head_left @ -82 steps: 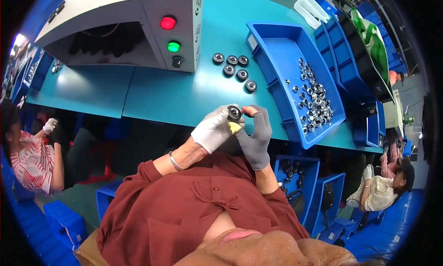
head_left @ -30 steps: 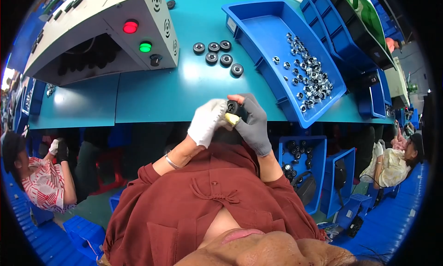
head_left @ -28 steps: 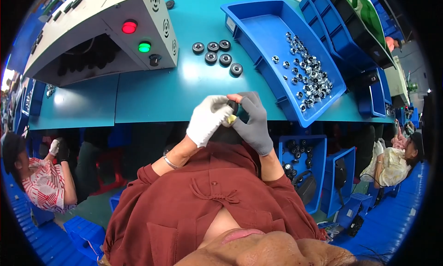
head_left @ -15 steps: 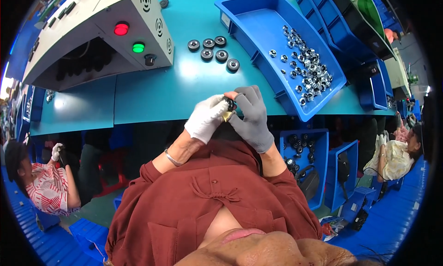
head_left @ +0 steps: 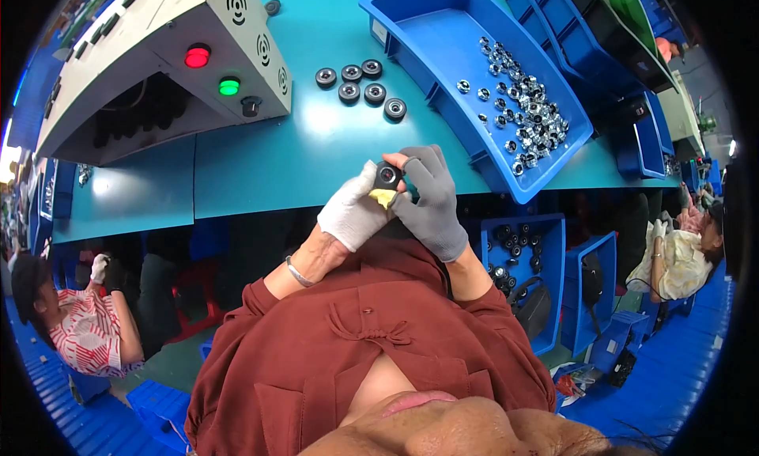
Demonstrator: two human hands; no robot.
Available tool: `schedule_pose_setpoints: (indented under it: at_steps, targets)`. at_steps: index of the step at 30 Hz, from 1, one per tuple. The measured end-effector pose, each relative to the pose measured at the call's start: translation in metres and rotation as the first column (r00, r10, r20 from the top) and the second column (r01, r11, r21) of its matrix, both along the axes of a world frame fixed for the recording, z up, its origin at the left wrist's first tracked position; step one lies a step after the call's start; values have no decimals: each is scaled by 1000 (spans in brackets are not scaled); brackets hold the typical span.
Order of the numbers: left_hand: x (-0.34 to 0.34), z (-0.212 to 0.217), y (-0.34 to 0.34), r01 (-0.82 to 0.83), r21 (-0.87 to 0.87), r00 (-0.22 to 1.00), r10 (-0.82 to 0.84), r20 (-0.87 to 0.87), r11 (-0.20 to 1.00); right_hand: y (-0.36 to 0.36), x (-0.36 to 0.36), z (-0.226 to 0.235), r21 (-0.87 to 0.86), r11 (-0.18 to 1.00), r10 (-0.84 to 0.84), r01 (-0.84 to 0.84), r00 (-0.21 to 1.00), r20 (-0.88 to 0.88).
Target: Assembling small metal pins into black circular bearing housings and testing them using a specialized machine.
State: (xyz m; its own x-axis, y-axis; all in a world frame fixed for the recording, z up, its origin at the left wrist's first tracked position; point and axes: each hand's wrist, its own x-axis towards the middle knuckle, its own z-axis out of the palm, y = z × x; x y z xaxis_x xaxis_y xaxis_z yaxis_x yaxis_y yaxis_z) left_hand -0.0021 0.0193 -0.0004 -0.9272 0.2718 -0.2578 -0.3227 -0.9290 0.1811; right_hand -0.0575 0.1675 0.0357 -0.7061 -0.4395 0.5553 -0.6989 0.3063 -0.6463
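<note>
Where cloth-gloved hands (head_left: 431, 199) meet, they hold a round wheel (head_left: 387, 175).

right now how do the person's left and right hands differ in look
The left hand is gloved in white, while the right hand is gloved in grey. The right hand shows a bare fingertip, while no bare fingertip can be made out on the left hand. A silvery bangle circles the left wrist; none shows on the right. Both hands have fingers at the same black wheel.
</note>
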Motion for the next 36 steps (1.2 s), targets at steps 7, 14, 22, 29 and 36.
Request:
schedule_pose_setpoints:
  at_steps: [7, 14, 22, 29, 36]
  targets:
    - [-3, -13, -1, 28, -4, 998, -28, -59, 1000, 1, 1, -3, 26, 1000, 5, -5, 1000, 13]
    - [-4, 16, 7, -23, -211, 997, 7, -78, 977, 3, 8, -6, -201, 979, 132, -42, 879, 459]
    - [0, 9, 3, -111, -660, 993, 115, -38, 743, 10, 8, -16, -429, 898, 260, 94, 673, 692]
    - [-1, 12, 2, -151, -752, 989, 107, -107, 642, -2, 9, -8, -331, 936, 159, 123, 692, 705]
    - [-3, 4, 3, -110, -586, 991, 131, -6, 803, -3, 7, -12, -264, 961, 104, 84, 773, 626]
